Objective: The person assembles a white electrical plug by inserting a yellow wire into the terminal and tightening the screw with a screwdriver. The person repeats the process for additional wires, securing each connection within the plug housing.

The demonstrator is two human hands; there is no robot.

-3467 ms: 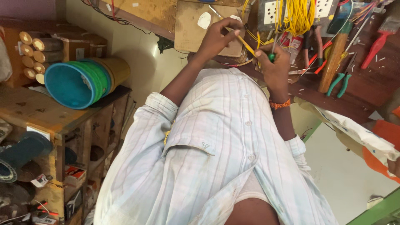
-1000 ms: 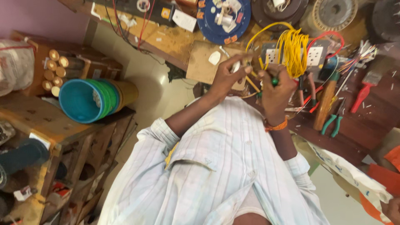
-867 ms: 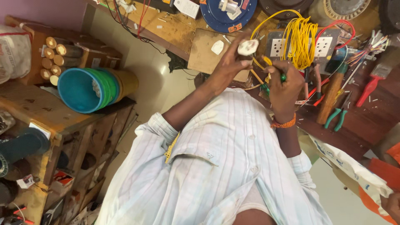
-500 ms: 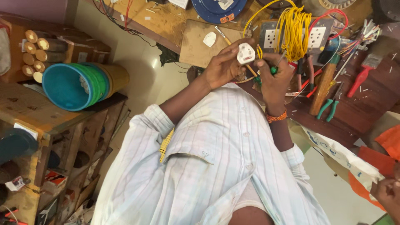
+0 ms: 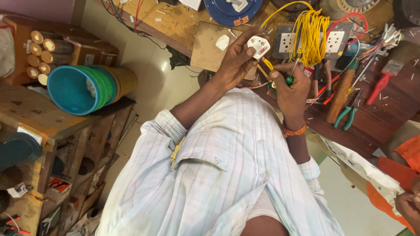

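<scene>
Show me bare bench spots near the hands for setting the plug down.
Free: the bare wooden board left of the white plug in the left hand. Crowded: right of the right hand, the yellow wire coil, socket plates, pliers and brush fill the bench.

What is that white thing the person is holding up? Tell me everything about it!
It is a white plug, small and roughly triangular with rounded corners, and it looks like smooth plastic. A few small dark spots show on the face turned toward the camera. The left hand pinches it between thumb and fingers, raised above the wooden workbench. A yellow wire runs from under it toward the right hand, which grips a green-handled screwdriver.
</scene>
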